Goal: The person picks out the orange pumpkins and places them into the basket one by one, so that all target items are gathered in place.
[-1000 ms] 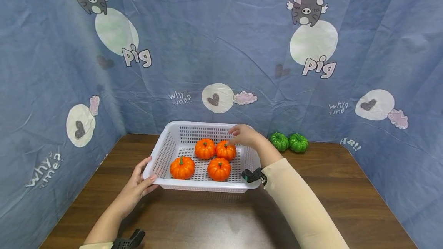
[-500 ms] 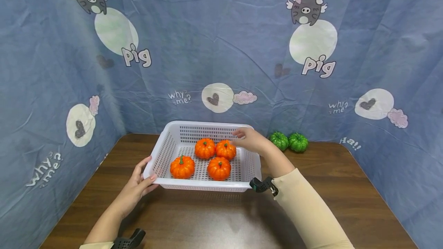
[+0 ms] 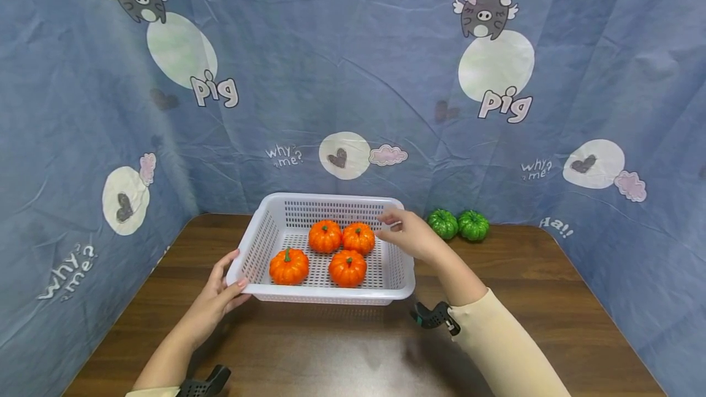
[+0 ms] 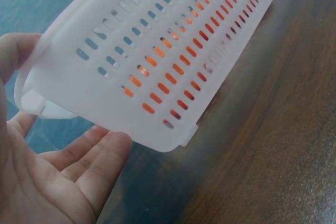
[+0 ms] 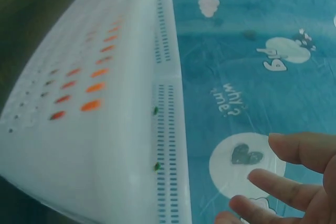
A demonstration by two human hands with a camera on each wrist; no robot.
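Observation:
A white perforated plastic basket holds several small orange pumpkins with green stems. At its front left corner my left hand grips the rim, thumb on the near edge. From the left wrist view, the fingers lie against the outside of the basket wall. My right hand hovers over the right end of the basket, holding nothing, its fingers loosely bent. In the right wrist view those fingers are spread apart, clear of the basket's side.
Two green pumpkins sit side by side at the back of the wooden table, right of the basket. A blue printed cloth hangs behind and along both sides of the table.
My right hand has drawn back to the right, away from the pumpkin at the basket's back right. My left hand, the basket and the pumpkins stay in place.

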